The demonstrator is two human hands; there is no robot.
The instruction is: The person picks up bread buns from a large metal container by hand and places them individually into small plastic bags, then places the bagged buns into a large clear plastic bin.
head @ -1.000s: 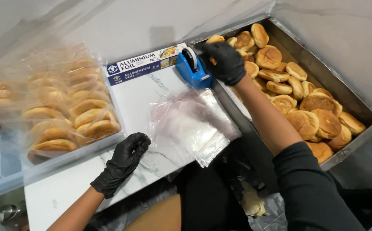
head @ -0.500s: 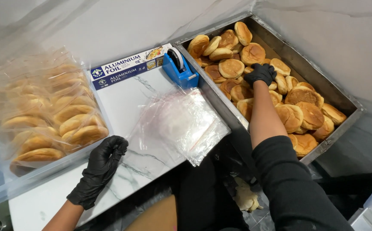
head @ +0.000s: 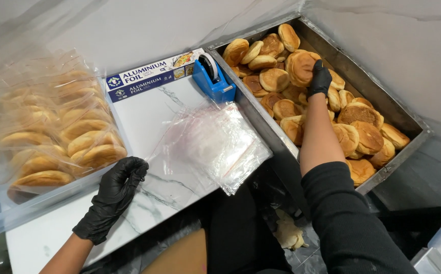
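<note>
Right hand [head: 320, 78] moved up-tray, fingers grasping one bun [head: 301, 67] | left hand [head: 119, 182] fingers pinching one clear bag [head: 215, 142]

A black disposable glove, thin, glossy and wrinkled at the knuckles, is worn on the left hand [head: 113, 195], its cuff ended just past the wrist. The same kind of black glove is worn on the right hand [head: 320, 78]. The right forearm is left bare, and a black long sleeve is seen pushed up near the elbow, its fabric matte and softly creased
</note>
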